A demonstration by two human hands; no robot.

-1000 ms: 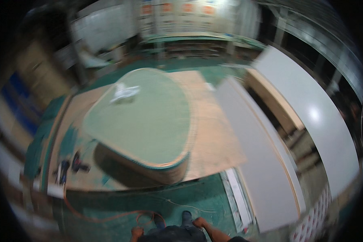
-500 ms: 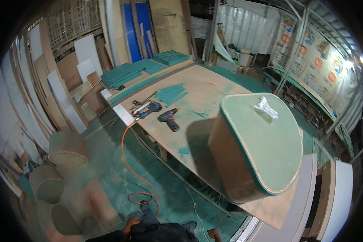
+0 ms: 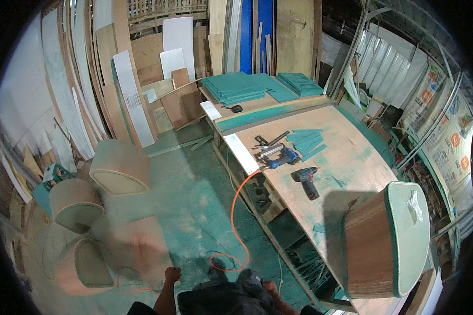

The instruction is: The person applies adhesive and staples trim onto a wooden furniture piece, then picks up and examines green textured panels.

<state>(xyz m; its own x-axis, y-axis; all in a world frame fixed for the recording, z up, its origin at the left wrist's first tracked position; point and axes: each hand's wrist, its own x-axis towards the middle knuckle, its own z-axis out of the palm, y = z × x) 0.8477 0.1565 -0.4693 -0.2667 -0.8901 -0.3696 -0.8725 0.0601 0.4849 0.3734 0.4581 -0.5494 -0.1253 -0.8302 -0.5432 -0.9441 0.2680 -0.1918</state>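
Observation:
At the lower edge my left hand (image 3: pixel 172 274) hangs in the air with its fingers curled in, and nothing shows in it. My right hand (image 3: pixel 270 287) hangs beside my leg, its fingers too indistinct to make out. Neither touches the workbench (image 3: pixel 352 134). On that bench lie a blue nail gun (image 3: pixel 284 158) with an orange air hose (image 3: pixel 232 210), a cordless drill (image 3: pixel 306 182) and several thin green strips (image 3: pixel 306 142). A large rounded wooden piece (image 3: pixel 370 244) with a pale green face stands at the bench's right end, a crumpled white cloth (image 3: pixel 415 206) on it.
Stacked green sheets (image 3: pixel 234 88) lie at the bench's far end, near a tape measure (image 3: pixel 237 109). Several similar rounded pieces (image 3: pixel 120 167) stand on the dusty floor at left, beside a flat board (image 3: pixel 144 249). Boards (image 3: pixel 134 100) lean against the wall. The hose loops near my feet.
My view has swung left, so the bench and the rounded piece sit further right. My left hand is more fully in view. The things on the bench have kept their places.

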